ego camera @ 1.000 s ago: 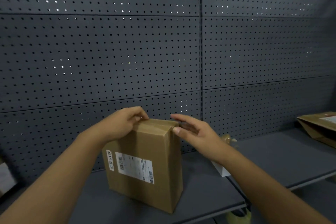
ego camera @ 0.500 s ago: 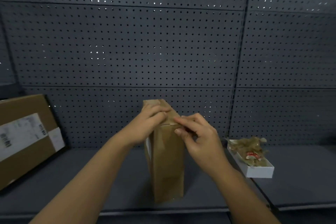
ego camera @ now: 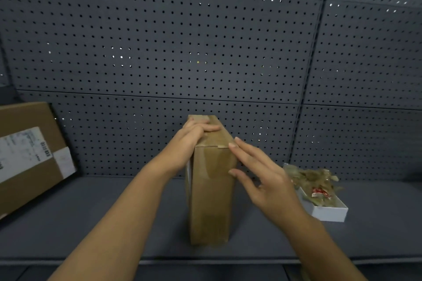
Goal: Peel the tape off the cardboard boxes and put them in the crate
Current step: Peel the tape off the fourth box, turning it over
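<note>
Standing upright on the shelf [ego camera: 114,223] between both hands, the cardboard box [ego camera: 211,189] is plain brown, with glossy tape down its near narrow face. Long axis: vertical; narrow face toward the camera. Left hand [ego camera: 194,137] grips the top, fingers curled over it. Right hand [ego camera: 262,178] is spread open, fingertips touching the box's right edge.
</note>
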`<state>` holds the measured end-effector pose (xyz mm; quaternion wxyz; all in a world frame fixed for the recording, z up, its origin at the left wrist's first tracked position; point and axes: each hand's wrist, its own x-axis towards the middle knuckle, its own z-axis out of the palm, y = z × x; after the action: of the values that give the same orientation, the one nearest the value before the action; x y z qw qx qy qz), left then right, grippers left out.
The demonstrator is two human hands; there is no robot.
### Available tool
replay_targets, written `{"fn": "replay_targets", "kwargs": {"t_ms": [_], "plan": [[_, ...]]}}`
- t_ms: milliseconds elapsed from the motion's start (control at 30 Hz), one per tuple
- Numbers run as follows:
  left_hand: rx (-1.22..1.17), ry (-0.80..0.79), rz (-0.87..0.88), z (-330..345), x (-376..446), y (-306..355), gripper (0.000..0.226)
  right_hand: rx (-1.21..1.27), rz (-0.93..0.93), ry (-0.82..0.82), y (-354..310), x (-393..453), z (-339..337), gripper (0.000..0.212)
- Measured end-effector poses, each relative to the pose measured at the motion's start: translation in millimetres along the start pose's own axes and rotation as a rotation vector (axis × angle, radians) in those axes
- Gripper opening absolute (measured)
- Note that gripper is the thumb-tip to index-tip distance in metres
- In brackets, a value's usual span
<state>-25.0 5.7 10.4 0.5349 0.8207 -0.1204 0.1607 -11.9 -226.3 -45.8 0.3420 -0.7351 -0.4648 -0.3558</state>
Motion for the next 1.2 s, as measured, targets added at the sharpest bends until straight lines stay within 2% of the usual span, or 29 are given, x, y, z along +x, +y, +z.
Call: {"fn": "replay_targets", "kwargs": {"t_ms": [167, 267, 367, 433, 1200], "plan": [[-0.029, -0.05, 0.032, -4.2, 5.3, -0.3, 0.048, -0.313, -0.294, 0.007, 7.2, 13.6, -8.8, 0.035], [-0.04, -0.052, 0.049, -4.6, 4.9, 0.7, 0.053, -0.336, -0.408, -0.075, 7.6, 24.9, -12.6, 0.034], [-0.032, -0.056, 0.028, -9.6, 2.1, -1.8, 0.043, -0.394, -0.5, -0.147, 8.1, 35.2, -17.5, 0.035], [-0.016, -0.049, 0.019, -12.7, 0.8, -3.5, 0.045, -0.445, -0.539, -0.166, 4.9, 41.1, -19.2, 0.034], [-0.013, -0.039, 0.026, -8.3, 6.2, -5.3, 0.047, -0.599, -0.535, -0.123, -7.4, 33.1, -16.9, 0.026]]}}
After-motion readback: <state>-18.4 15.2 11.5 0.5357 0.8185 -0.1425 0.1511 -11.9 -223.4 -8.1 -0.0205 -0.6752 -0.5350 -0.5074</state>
